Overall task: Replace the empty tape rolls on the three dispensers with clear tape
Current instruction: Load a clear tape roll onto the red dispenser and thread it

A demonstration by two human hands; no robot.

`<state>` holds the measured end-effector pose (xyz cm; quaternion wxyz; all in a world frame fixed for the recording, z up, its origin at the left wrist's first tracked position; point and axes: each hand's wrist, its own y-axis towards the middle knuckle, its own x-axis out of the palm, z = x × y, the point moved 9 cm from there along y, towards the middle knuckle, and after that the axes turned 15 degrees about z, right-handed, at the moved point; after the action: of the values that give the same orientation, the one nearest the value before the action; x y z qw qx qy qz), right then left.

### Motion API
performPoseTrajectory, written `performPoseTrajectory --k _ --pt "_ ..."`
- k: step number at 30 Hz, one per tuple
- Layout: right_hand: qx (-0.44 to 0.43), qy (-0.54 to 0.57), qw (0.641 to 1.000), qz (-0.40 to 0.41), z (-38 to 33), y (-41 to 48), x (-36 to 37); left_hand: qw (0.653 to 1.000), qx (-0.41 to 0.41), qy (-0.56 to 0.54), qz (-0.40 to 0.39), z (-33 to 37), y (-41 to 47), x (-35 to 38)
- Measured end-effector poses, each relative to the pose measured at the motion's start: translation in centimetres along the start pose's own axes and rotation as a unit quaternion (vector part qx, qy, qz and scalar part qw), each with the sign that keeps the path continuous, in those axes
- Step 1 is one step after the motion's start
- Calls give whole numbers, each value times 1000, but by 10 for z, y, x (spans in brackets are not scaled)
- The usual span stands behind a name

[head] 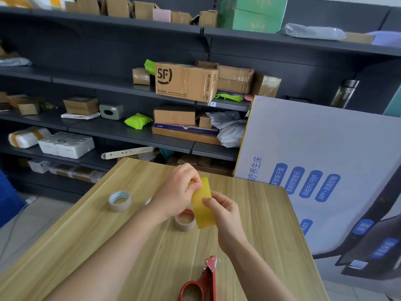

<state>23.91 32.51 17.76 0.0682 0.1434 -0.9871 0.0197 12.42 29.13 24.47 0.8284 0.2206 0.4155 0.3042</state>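
Note:
Both hands hold a yellowish strip of tape (202,205) above the wooden table (260,224). My left hand (178,192) pinches its top end. My right hand (225,216) grips its right edge lower down. Below the strip a tape roll with a red core (184,220) lies flat on the table. A second roll with a white core (119,201) lies to the left. Part of a third roll (148,201) peeks out behind my left wrist. A red tape dispenser (202,281) lies at the near edge, its ring showing no roll.
Dark shelves (130,131) behind the table carry cardboard boxes (186,81) and parcels. A large white printed board (314,170) leans at the table's right side. A blue object (8,198) sits at the far left on the floor.

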Motion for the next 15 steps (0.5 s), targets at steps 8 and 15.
performPoseTrajectory --k 8,15 --pt "18 6 1000 3 0 1 -6 989 -99 -94 64 -10 9 -18" --pt "53 67 996 23 -2 10 -9 974 -165 -155 20 -23 3 -4"
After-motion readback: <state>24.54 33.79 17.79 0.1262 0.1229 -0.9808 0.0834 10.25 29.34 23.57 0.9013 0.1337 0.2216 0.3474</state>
